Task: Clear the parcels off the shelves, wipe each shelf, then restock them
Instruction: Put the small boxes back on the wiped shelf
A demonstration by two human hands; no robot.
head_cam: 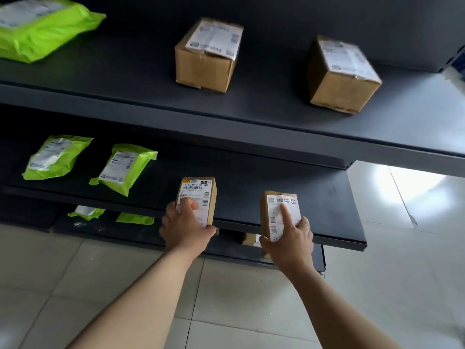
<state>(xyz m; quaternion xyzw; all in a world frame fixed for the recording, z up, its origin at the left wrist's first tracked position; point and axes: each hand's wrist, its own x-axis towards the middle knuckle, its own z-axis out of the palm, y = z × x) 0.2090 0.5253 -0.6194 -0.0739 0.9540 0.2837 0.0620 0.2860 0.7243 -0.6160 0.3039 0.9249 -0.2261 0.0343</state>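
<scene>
My left hand (185, 226) grips a small brown labelled box (198, 195) at the front edge of the dark middle shelf (327, 197), thumb on its label. My right hand (289, 238) grips a second small brown box (276, 210) a little to the right, forefinger lying along its white label. Two green mailer bags (56, 157) (125, 168) lie at the left of the same shelf. On the upper shelf (276, 117) stand two larger brown cartons (207, 56) (342, 75) and a big green mailer (37, 28) at the far left.
A bottom shelf (105, 230) under the middle one holds green mailers (86, 212) (134, 218) and a partly hidden brown box (250, 239). Pale floor tiles (402, 248) spread below and to the right of the shelving, with bright glare on them.
</scene>
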